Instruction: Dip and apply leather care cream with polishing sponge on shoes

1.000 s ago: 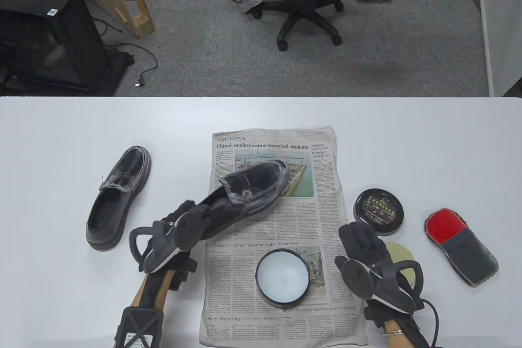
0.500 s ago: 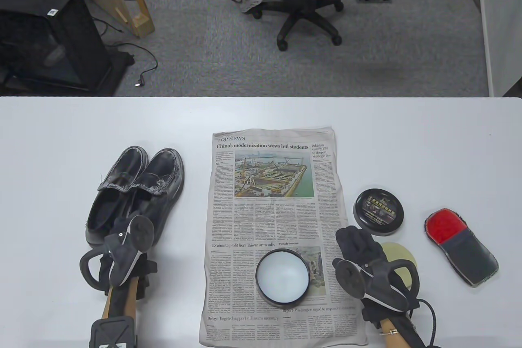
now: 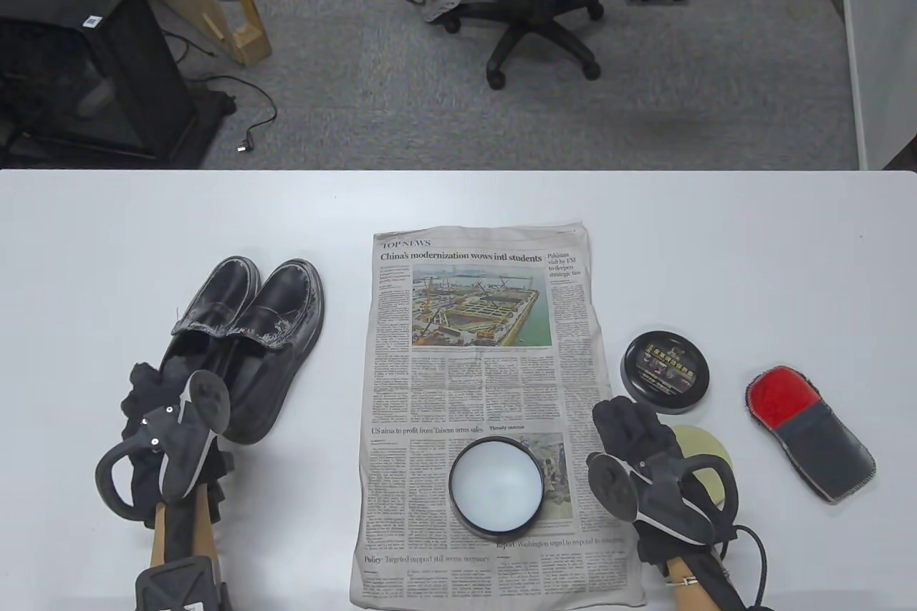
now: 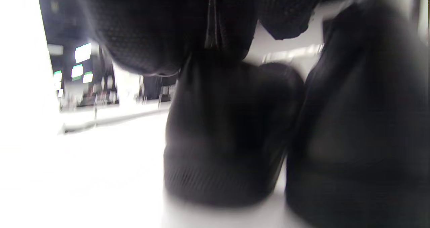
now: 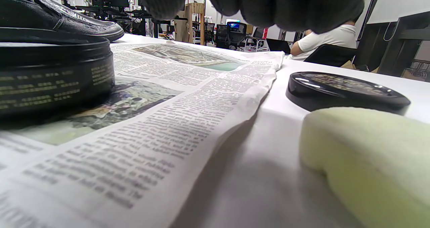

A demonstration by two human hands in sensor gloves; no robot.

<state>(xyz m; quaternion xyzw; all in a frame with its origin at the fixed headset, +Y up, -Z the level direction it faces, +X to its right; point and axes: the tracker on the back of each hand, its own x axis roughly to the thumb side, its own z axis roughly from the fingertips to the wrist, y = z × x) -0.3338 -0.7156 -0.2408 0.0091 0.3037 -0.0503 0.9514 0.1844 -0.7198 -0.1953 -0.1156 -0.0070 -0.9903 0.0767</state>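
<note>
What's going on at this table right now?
A person in sensor gloves is doing shoe care. Two black shoes stand side by side left of the newspaper, and the left hand is at their heels. The right hand rests open beside the yellow sponge. The open cream tin sits on the newspaper, its lid on the table.

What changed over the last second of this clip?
The left hand carried the second shoe off the newspaper to beside the first shoe, then let go, withdrawing. The right hand, sponge, cream tin and lid stayed put.
</note>
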